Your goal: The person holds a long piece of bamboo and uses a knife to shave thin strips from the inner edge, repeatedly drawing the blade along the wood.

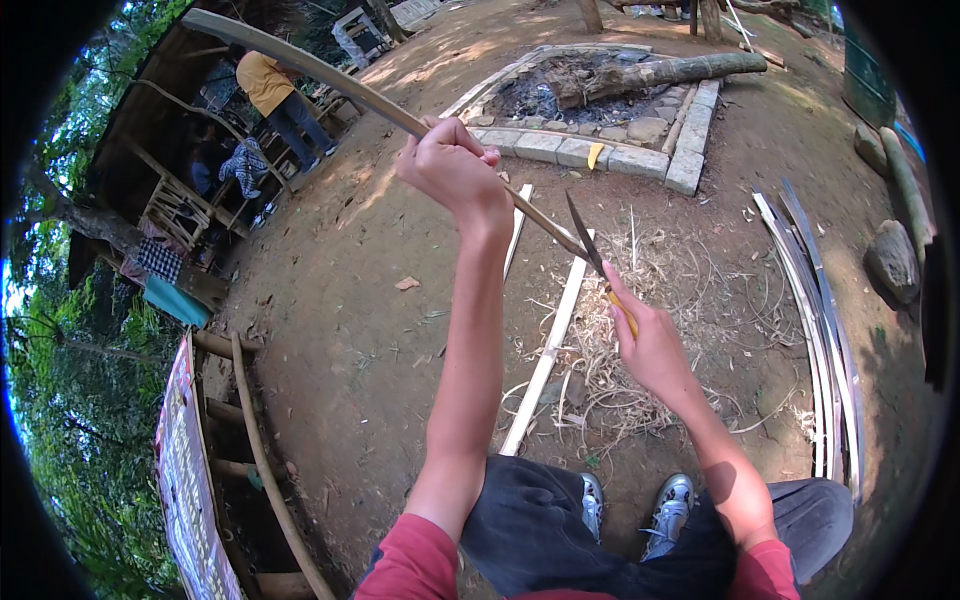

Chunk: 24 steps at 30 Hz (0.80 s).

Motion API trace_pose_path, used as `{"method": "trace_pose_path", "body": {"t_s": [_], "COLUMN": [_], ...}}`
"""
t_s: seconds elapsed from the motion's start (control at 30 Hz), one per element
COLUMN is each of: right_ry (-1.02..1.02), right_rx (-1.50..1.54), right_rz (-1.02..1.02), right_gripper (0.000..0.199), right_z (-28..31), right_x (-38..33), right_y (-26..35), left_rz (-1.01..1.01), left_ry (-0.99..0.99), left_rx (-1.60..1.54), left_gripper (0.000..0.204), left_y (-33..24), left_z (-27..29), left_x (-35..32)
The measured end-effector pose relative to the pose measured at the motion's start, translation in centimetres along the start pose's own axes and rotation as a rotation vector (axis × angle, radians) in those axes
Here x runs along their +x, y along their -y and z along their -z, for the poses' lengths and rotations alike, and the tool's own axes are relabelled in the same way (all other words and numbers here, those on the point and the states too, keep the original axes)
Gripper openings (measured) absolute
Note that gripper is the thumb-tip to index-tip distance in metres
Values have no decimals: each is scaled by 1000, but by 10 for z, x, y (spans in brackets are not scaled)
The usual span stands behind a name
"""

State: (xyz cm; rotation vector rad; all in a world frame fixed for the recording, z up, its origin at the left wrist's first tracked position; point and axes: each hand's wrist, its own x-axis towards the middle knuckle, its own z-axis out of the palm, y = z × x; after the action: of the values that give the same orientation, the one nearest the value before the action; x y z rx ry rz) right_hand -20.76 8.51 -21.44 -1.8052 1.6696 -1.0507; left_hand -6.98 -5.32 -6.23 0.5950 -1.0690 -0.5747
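Observation:
My left hand [452, 168] is closed around a long wooden strip [330, 75], possibly split bamboo, raised in front of me. It slants from the upper left down toward my right hand, its far end looking wider. My right hand [648, 340] grips the yellow handle of a knife [590, 238], whose dark, narrow blade points up and away. The blade crosses the strip's lower end and appears to touch it. Below lie curled pale shavings [625, 365] and a flat pale strip [550, 355] running toward my legs.
A bundle of long strips [825, 350] lies at right, near rocks [892, 262]. Ahead, a stone-edged fire pit [560, 150] holds a charred log [670, 78]; a small yellow piece [595, 156] lies by its border. At left are a pole railing [262, 450], a shelter and a standing person [275, 90].

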Motion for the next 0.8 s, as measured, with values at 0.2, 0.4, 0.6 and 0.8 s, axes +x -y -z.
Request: {"method": "trace_pose_path", "body": {"t_s": [0.2, 0.4, 0.6, 0.8], "right_ry": [-36, -9, -32, 70], "right_rx": [279, 152, 86, 96], "right_rz": [37, -17, 58, -68], "right_gripper": [56, 58, 60, 66], "right_z": [-14, -12, -11, -20], "right_x": [-6, 1, -6, -4], "right_y": [-3, -12, 5, -21], "left_rz": [9, 54, 85, 78], "left_ry": [25, -14, 45, 18], "left_rx": [-51, -83, -193, -141], "left_gripper": [27, 28, 25, 30], "left_y": [-1, -5, -4, -9], "left_z": [-1, -6, 3, 5], "left_x": [0, -1, -3, 0]}}
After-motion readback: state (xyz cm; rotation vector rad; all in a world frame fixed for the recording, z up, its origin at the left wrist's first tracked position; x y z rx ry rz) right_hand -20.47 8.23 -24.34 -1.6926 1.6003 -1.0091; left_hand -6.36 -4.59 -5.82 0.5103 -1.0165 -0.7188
